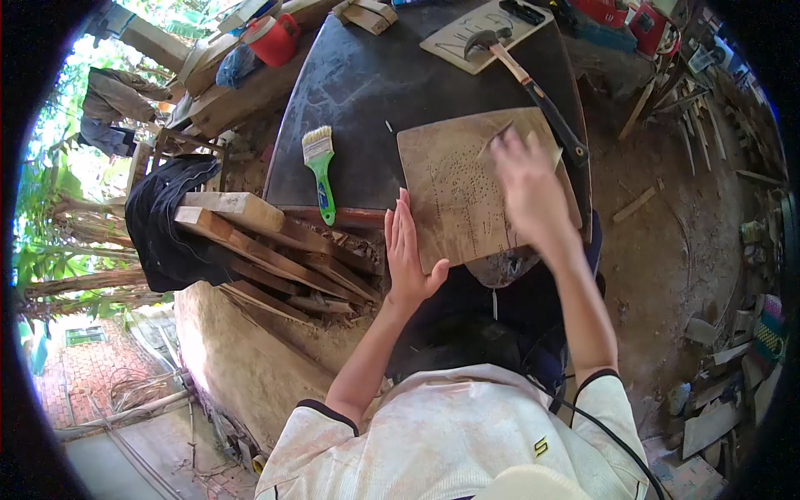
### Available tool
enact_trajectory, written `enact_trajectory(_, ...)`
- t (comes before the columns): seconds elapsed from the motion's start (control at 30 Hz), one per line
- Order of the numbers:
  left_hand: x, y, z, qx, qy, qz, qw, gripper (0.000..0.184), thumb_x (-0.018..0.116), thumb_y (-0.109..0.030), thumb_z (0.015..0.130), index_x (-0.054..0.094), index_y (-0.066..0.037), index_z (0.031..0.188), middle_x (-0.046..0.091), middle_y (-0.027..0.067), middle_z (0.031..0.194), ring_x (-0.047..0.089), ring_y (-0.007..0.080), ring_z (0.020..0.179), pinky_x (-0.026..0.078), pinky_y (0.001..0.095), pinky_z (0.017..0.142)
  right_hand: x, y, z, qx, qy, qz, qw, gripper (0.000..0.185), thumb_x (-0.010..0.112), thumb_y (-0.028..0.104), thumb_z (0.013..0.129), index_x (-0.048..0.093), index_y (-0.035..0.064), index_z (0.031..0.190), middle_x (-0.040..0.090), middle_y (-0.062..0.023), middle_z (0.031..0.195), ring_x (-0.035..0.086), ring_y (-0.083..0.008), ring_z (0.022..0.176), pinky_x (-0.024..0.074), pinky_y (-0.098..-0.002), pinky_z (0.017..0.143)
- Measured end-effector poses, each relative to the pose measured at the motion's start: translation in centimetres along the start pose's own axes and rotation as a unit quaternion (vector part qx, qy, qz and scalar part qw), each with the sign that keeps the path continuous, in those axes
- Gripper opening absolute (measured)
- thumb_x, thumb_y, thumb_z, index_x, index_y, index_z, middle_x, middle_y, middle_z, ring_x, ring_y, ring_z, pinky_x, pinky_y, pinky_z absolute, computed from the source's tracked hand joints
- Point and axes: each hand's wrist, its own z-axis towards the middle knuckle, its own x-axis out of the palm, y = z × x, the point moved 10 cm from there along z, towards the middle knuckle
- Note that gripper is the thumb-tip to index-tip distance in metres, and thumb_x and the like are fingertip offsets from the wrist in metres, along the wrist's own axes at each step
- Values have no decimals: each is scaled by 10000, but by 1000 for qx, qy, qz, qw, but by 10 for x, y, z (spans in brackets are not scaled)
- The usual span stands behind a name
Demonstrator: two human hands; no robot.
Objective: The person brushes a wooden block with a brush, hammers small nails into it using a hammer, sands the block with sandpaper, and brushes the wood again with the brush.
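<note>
A square brown wooden board (442, 208), dotted with small holes or dents, lies on the table near my body. My left hand (407, 258) is open, fingers stretched along the board's left edge and thumb by its near corner. Over the board's right part is my right hand (529, 183), smeared by motion. Its fingers press on a thin brown sheet (500, 135) that looks like sandpaper; most of it is hidden beneath the hand. Just right of the board rests a claw hammer (533, 87), its head on a lettered plaque (454, 42).
On the dark table (367, 108) lies a green-handled brush (321, 171). Wooden beams (275, 250) are stacked to the left, with a dark cloth (167, 217) over their ends. A red jug (273, 40) stands at the back left. Wood scraps (712, 425) lie at the right.
</note>
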Motion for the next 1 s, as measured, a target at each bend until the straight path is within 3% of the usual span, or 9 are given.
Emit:
enact_trajectory(0.1,-1,0,1,4,-7,-3,1000,1148,509,-713,1032,166,151,1706,284,358,1763,319,464,1644,188,554,1343,20,92,-56,-154,57,81,983,384,577,96,1005,719,3,1349,684,-190,1451,529,-406,1477,369,-548,1281)
enact_trajectory(0.33,0,3,2,7,2,0,1000,1204,502,-777,1014,162,145,1709,273,358,1767,313,469,1645,191,563,1341,0,41,-50,-14,17,-88,996,446,590,53,985,688,-2,1416,630,-204,1550,473,-401,1543,352,-563,1299)
enact_trajectory(0.4,0,3,1,13,-2,-8,1000,1224,491,-805,1007,159,139,1713,272,351,1770,309,462,1648,190,562,1341,11,84,-78,-110,93,63,988,432,603,68,1006,684,-9,1423,618,-205,1566,534,-416,1500,394,-534,1288)
enact_trajectory(0.5,1,6,2,15,-2,-10,1000,1249,475,-839,997,160,133,1715,273,340,1775,305,455,1651,187,562,1342,-12,27,-58,-21,102,70,992,471,627,74,1002,664,-2,1466,642,-207,1540,536,-404,1507,416,-502,1277)
enact_trajectory(0.6,2,7,-2,7,-2,-13,1000,1261,469,-857,990,166,127,1716,276,331,1778,304,454,1651,185,564,1342,-20,21,-66,39,23,-146,988,476,617,56,1021,657,12,1493,616,-191,1589,506,-374,1545,388,-523,1288)
enact_trajectory(0.7,3,6,-2,2,0,-3,1000,1231,399,-874,1005,160,87,1735,265,312,1789,289,443,1661,168,572,1345,-4,73,-98,-69,87,15,994,448,623,61,1031,673,8,1473,615,-218,1573,507,-388,1538,412,-521,1268)
enact_trajectory(0.8,4,7,1,4,5,2,1000,1225,380,-886,1007,157,66,1745,258,304,1795,280,434,1667,161,580,1346,-36,10,-80,46,81,67,993,442,648,68,1018,683,3,1453,618,-221,1567,515,-401,1528,415,-509,1266)
enact_trajectory(0.83,4,6,0,4,8,2,1000,1229,389,-889,1004,157,64,1745,257,304,1795,279,433,1668,161,582,1345,-46,-9,-83,91,1,-40,995,438,649,63,1012,680,-15,1442,633,-221,1551,533,-402,1513,429,-499,1258)
enact_trajectory(1.0,2,5,-2,3,10,10,1000,1270,464,-886,976,158,88,1732,262,324,1784,303,457,1649,179,578,1342,-20,63,-105,-31,83,34,995,452,587,49,1039,646,-51,1476,610,-256,1569,523,-410,1524,402,-512,1279)
